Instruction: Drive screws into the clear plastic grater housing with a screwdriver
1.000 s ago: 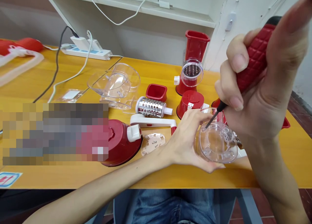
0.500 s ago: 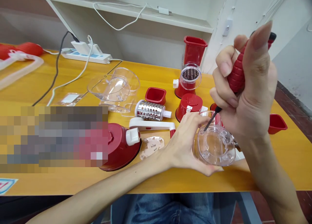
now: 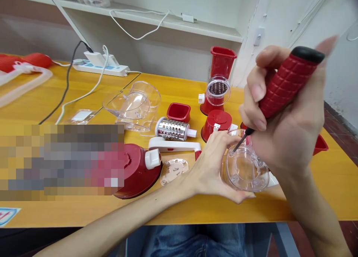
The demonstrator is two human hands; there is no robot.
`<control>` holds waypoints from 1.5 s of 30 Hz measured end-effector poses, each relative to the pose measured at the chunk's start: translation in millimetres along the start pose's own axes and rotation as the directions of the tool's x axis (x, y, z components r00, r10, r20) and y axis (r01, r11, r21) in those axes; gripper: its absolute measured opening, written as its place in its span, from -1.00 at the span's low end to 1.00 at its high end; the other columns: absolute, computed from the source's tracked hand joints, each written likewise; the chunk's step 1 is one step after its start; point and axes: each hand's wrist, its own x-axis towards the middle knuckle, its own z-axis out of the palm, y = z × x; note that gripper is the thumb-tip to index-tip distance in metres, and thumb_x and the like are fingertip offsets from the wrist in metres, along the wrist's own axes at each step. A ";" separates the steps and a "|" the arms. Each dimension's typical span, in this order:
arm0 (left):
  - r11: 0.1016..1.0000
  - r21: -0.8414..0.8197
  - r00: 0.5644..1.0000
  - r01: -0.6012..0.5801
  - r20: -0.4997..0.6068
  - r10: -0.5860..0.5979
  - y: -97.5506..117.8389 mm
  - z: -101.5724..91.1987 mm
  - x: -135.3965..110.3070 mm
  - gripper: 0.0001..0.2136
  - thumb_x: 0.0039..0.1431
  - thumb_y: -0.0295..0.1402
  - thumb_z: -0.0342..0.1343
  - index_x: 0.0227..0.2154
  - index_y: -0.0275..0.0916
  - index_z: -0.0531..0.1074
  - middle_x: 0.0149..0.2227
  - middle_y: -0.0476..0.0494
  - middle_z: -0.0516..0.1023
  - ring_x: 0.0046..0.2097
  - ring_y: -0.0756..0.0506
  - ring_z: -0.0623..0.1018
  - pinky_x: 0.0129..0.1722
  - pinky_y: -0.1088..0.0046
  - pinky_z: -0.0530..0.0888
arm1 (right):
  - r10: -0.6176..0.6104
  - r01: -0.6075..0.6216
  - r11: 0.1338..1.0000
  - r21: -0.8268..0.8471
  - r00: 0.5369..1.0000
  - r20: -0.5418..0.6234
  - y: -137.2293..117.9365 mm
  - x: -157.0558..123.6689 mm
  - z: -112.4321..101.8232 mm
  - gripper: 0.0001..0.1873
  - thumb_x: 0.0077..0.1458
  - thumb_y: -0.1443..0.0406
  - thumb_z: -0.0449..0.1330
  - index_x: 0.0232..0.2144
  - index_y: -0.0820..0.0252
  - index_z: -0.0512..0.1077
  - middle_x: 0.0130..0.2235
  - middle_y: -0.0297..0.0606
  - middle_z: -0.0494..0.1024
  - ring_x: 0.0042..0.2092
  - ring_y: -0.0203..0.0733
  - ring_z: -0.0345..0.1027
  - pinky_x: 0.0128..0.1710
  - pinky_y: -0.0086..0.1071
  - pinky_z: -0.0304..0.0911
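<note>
Head view: the left hand (image 3: 214, 165) holds the clear rounded plastic housing (image 3: 246, 169) over the yellow wooden surface (image 3: 192, 212), and the right hand (image 3: 291, 134) grips the red-handled metal screwdriver (image 3: 288, 84), its tip at the housing's far left corner.

Screwdriver (image 3: 288, 86): red quilted grip, black cap, dark shaft, tilted; tip at corner of clear plastic housing (image 3: 244, 171), rounded-square end up.

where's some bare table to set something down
The table is bare between the right arm and its right edge, in front of the far-right red cup. Another bare strip runs along the front edge from the sticker to the left arm. Beyond that arm it's crowded: metal drum, white crank, red bases.
</note>
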 end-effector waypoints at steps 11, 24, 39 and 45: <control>1.000 0.007 1.000 0.019 0.020 -0.019 -1.5 -0.8 -2.7 -0.07 -0.35 0.12 0.45 0.10 -0.11 0.19 -0.03 -0.16 0.42 -0.07 -0.24 0.44 -0.07 0.14 0.43 | -0.022 0.020 1.000 -0.020 0.996 -0.085 0.0 -0.8 6.9 -0.60 0.32 0.04 0.13 -0.45 0.17 0.31 -0.44 -0.42 0.44 -0.60 -0.44 0.30 -0.71 -0.42 0.04; 1.000 -0.007 1.000 0.019 0.022 -0.019 -1.8 -1.1 -1.6 -0.07 -0.35 0.13 0.44 0.10 -0.12 0.21 -0.05 -0.15 0.39 -0.10 -0.22 0.43 -0.12 0.15 0.44 | 0.041 -0.040 0.999 0.022 0.998 -0.057 -1.5 2.3 1.4 -0.62 0.17 0.13 0.34 -0.43 0.16 0.23 -0.50 -0.55 0.33 -0.68 -0.57 -0.07 -0.74 -0.47 -0.24; 1.000 0.009 1.000 0.010 0.020 -0.010 -3.1 -0.6 -1.3 -0.08 -0.35 0.17 0.43 0.09 -0.10 0.22 -0.03 -0.17 0.43 -0.11 -0.21 0.44 -0.15 0.17 0.43 | 0.028 -0.022 0.999 0.046 0.991 -0.129 -4.8 11.0 -5.7 -0.47 0.48 0.24 -0.27 -0.37 0.21 0.40 -0.51 -0.45 0.15 -0.61 -0.46 -0.05 -0.69 -0.52 -0.05; 1.000 0.008 1.000 0.008 0.019 -0.008 -3.6 -0.9 -0.7 -0.05 -0.40 0.17 0.43 0.09 -0.08 0.21 -0.07 -0.14 0.42 -0.13 -0.20 0.43 -0.18 0.20 0.40 | -0.035 0.041 0.999 0.034 0.988 -0.149 -7.2 13.1 -10.3 -0.52 0.48 0.19 -0.23 -0.37 0.21 0.36 -0.52 -0.45 0.15 -0.59 -0.46 -0.08 -0.68 -0.53 -0.06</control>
